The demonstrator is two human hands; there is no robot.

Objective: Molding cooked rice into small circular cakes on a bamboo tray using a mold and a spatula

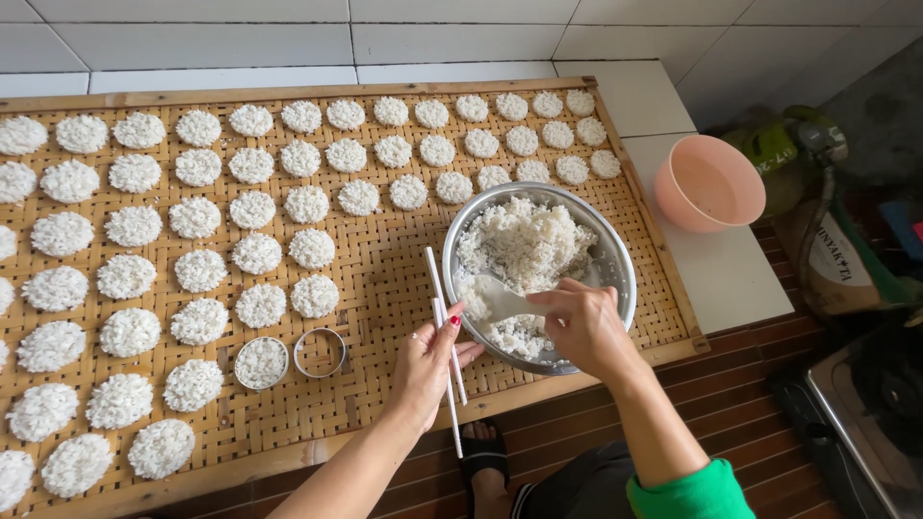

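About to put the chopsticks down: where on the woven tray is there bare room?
Bare weave lies between the two metal ring moulds and the steel bowl of rice, and along the woven bamboo tray's near edge below the rings. The white tiled ledge left of the pink plastic bowl is free too. Round white rice cakes crowd the tray's left and far parts.

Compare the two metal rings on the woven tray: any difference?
The left ring is packed with white rice; the right ring is empty, with tray weave showing through. The left ring sits slightly lower in the picture than the right. Both are round, shiny, alike in size, lying flat, side by side.
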